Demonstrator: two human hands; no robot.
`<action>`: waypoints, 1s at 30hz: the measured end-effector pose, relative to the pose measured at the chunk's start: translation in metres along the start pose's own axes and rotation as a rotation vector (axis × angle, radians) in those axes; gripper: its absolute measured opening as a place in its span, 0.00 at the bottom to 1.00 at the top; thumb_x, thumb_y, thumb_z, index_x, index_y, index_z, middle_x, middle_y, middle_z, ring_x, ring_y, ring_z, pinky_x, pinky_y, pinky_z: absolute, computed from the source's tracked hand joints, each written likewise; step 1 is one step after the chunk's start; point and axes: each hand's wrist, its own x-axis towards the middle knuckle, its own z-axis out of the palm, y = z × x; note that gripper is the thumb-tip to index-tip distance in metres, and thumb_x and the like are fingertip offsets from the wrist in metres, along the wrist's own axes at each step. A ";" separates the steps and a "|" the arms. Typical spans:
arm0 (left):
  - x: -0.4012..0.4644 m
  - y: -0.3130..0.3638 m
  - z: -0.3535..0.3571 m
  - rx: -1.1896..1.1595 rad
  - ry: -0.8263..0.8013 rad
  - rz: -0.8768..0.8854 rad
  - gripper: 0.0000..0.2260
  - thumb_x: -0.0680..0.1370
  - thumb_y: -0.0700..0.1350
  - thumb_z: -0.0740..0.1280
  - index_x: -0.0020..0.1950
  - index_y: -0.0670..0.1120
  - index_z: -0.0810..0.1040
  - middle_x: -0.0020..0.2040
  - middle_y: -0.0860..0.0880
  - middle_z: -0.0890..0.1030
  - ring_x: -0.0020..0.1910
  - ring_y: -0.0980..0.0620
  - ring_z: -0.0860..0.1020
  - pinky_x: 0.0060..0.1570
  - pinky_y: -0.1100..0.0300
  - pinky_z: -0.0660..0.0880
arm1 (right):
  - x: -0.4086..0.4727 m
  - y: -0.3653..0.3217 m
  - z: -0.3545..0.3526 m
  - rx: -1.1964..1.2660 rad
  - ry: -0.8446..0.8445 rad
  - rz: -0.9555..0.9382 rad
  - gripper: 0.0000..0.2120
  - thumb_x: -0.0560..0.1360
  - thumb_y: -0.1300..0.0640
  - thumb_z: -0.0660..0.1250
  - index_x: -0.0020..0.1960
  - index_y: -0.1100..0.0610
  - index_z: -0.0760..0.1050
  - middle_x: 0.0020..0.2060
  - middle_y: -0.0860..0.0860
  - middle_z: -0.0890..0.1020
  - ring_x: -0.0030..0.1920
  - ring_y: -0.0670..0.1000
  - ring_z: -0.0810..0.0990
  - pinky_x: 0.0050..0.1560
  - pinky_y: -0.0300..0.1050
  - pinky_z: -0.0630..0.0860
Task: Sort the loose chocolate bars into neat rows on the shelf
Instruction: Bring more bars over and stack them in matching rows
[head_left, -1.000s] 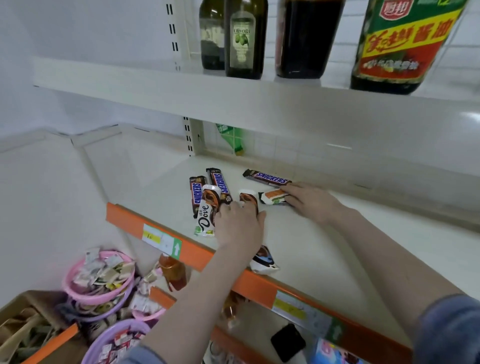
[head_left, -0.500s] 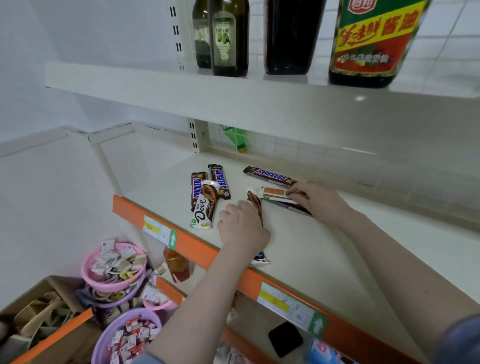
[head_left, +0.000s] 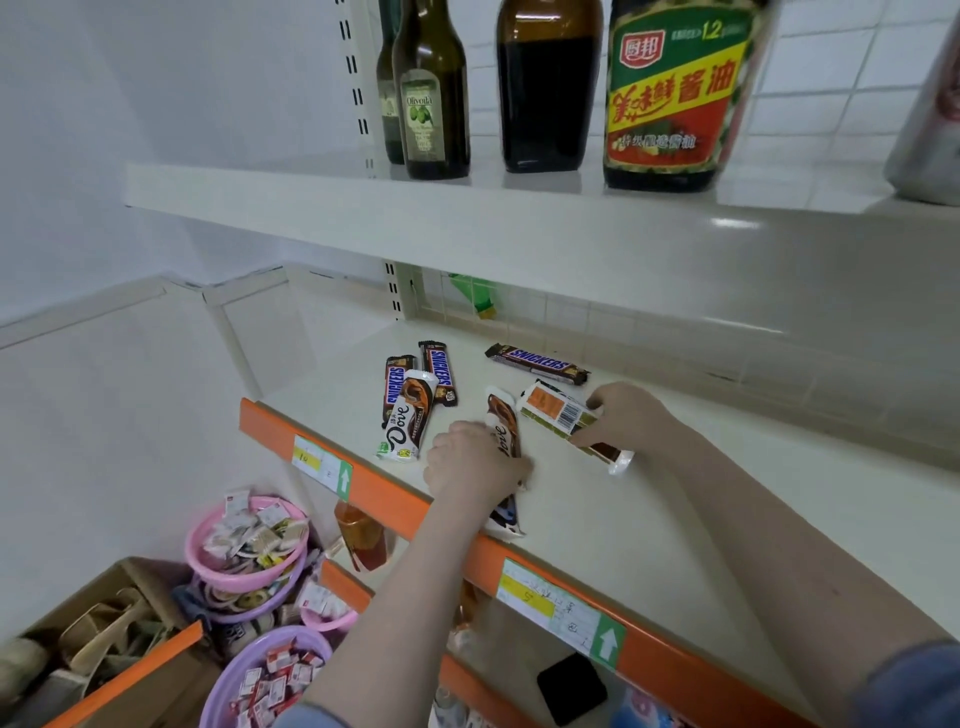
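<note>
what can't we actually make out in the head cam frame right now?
Head view:
- Dove bar: its middle is covered by the left hand.
- Flipped bar in the right hand: back side up, brand not visible.
- Price tags on the orange shelf edge: writing too small.
- Grey object on the top shelf: cut by the right frame edge.
- Lower shelf items: hidden behind the left forearm.

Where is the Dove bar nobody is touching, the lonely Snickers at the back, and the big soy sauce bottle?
untouched Dove bar (head_left: 407, 427): head view, on the wrapper's white middle.
lone Snickers bar (head_left: 536, 363): head view, on its blue lettering.
soy sauce bottle (head_left: 675, 98): head view, on the yellow-and-red label.
</note>
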 end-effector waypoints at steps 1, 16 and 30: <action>0.000 -0.001 0.000 -0.044 -0.014 0.006 0.24 0.68 0.56 0.70 0.55 0.40 0.71 0.54 0.43 0.76 0.55 0.44 0.75 0.50 0.55 0.74 | -0.004 -0.002 -0.001 0.011 -0.027 0.021 0.18 0.64 0.51 0.72 0.45 0.64 0.77 0.40 0.58 0.80 0.41 0.55 0.79 0.38 0.43 0.72; -0.016 0.013 -0.008 -0.905 -0.426 -0.115 0.20 0.67 0.28 0.67 0.57 0.33 0.69 0.43 0.35 0.77 0.30 0.45 0.76 0.28 0.59 0.75 | -0.046 0.014 -0.004 0.328 -0.075 0.169 0.09 0.64 0.57 0.72 0.37 0.62 0.76 0.29 0.53 0.74 0.28 0.48 0.72 0.27 0.38 0.63; -0.039 0.003 -0.011 -1.310 -0.331 -0.259 0.04 0.71 0.39 0.68 0.41 0.43 0.73 0.33 0.46 0.73 0.29 0.50 0.72 0.30 0.60 0.69 | -0.054 0.000 0.005 0.411 -0.070 0.232 0.11 0.62 0.58 0.73 0.36 0.60 0.71 0.33 0.53 0.76 0.33 0.51 0.76 0.30 0.39 0.69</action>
